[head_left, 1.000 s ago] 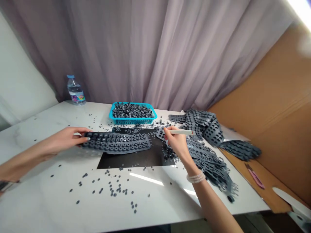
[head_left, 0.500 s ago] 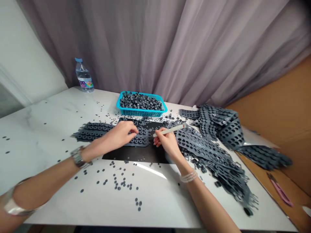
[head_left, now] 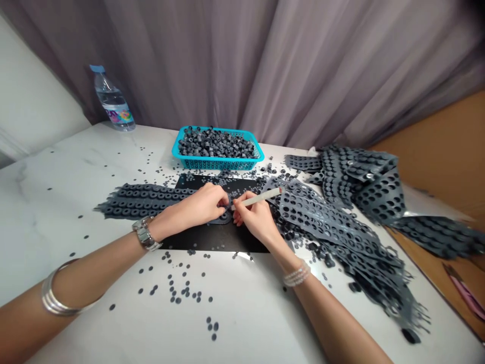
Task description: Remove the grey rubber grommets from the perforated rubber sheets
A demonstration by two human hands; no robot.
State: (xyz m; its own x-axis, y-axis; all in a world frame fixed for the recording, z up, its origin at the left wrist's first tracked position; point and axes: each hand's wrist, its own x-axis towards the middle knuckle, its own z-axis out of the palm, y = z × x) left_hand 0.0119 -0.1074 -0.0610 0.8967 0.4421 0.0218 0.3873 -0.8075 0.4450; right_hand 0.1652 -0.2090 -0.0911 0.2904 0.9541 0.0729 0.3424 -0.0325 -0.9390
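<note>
On a black mat (head_left: 204, 237) lies a dark grey rubber sheet (head_left: 147, 199) with rows of raised rings. My left hand (head_left: 206, 203) rests over the sheet's right end, its fingers curled and pinching at the edge; what lies between the fingertips is too small to make out. Close beside it, my right hand (head_left: 255, 215) grips a slim pale pen-like tool (head_left: 263, 196), its lower tip by the sheet's end and hidden at the fingers. Right of my hand are punched-out grey sheets (head_left: 322, 215) full of holes.
A turquoise basket (head_left: 220, 164) heaped with small black rubber rings stands behind the mat. A water bottle (head_left: 113, 101) is at the back left. More sheets (head_left: 359, 177) pile up at the right, near pink-handled pliers (head_left: 466, 293). Small black discs (head_left: 185, 291) litter the white table (head_left: 132, 333).
My left hand has moved right to the sheet's end, and its fingers have closed there. The right hand, still with the pen-like tool, now sits closer to it. The camera view has shifted.
</note>
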